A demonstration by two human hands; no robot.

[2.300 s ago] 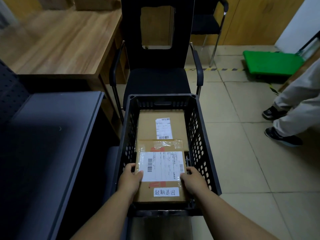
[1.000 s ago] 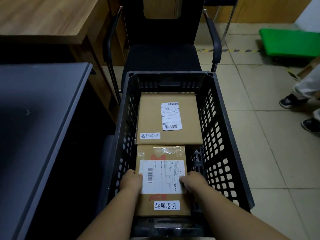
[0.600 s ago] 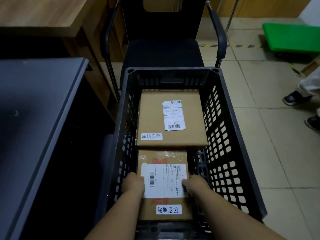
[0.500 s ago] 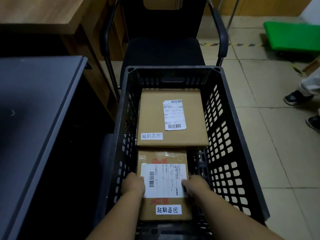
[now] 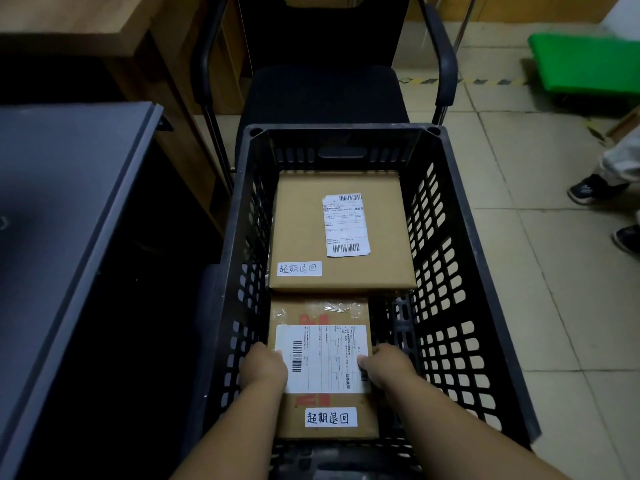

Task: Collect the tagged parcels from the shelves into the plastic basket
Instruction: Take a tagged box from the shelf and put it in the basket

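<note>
Handwritten white tag (image 5: 330,417) at the bottom centre reads 超期退回, stuck on the near parcel (image 5: 320,313), a brown cardboard box with clear tape across its top and red print peeking out around a white shipping label (image 5: 323,358) with a barcode; the fine print is too small to read. Above it in the frame, a second, wider cardboard parcel (image 5: 301,220) carries the same 超期退回 tag (image 5: 299,268) at its lower left corner and a smaller barcode label (image 5: 345,225) toward its right side. Both boxes lie flat inside the black plastic basket (image 5: 446,271), its walls perforated with rounded holes, and the far box's near edge overlaps the near one. The left hand (image 5: 265,367) grips the near parcel's left edge, fingers curled over it; the right hand (image 5: 386,367) grips the right edge the same way, thumb on the label. Behind the basket, at the top centre, a black padded chair (image 5: 325,88) with curved armrests. Grey flat shelf surface (image 5: 62,209) at left, wooden desk (image 5: 86,26) upper left, green flat object (image 5: 585,64) upper right on pale floor tiles (image 5: 540,306).
</note>
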